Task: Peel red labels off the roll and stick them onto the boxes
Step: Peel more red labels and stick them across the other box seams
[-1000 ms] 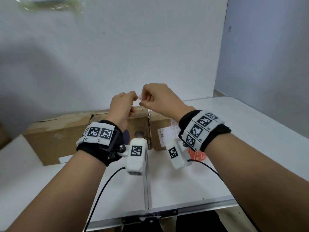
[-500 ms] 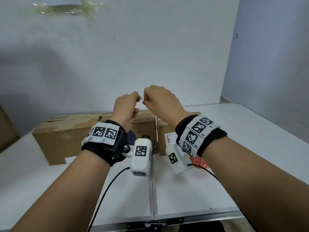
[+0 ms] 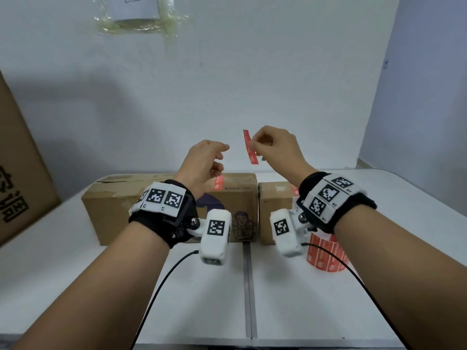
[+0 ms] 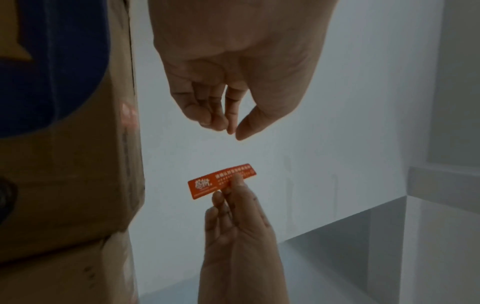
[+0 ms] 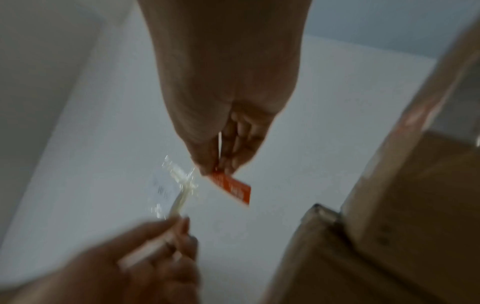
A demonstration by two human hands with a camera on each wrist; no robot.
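Note:
My right hand (image 3: 255, 147) is raised above the boxes and pinches a peeled red label (image 3: 250, 147) between thumb and fingers, which cover its middle (image 4: 221, 183). My left hand (image 3: 223, 152) hovers a short way to the left, apart from the label, with thumb and fingers drawn together (image 4: 232, 131). In the blurred right wrist view it seems to pinch a pale backing strip (image 5: 153, 248). The label roll (image 3: 326, 252) lies on the table under my right wrist. The left cardboard box (image 3: 151, 208) and the right box (image 3: 276, 198) each carry a red label on the top edge.
A large cardboard carton (image 3: 20, 178) leans at the far left. The white table (image 3: 75, 274) has a seam down its middle and meets a white wall right behind the boxes. A taped paper (image 3: 136, 11) hangs on the wall. Black cables trail from both wrist cameras.
The hands, held together a second ago, have drawn apart. The red label now hangs free in my right hand. The head view has tilted up.

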